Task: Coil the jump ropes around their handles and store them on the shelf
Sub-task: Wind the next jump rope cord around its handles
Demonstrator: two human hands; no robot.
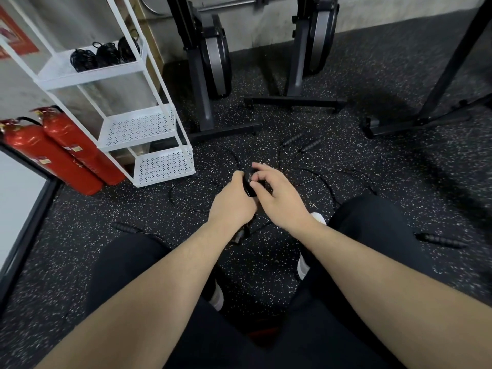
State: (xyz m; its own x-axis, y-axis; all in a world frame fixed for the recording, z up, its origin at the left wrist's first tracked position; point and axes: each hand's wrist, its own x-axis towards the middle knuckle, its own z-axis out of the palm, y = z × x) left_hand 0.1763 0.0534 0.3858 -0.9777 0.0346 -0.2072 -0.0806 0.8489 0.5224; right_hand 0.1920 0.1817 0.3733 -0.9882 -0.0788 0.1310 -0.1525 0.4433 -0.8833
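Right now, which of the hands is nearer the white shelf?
Left. The left hand, gripping the coiled rope, is on the side of the white shelf; the right hand lies past the coil, farther from it.

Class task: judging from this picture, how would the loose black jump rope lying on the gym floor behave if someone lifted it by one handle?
The loose jump rope lies in slack curves on the floor, so it would probably hang limp and trail. Its thin cord suggests little weight. The ribbed handle looks grippy, though its round shape might roll if nudged.
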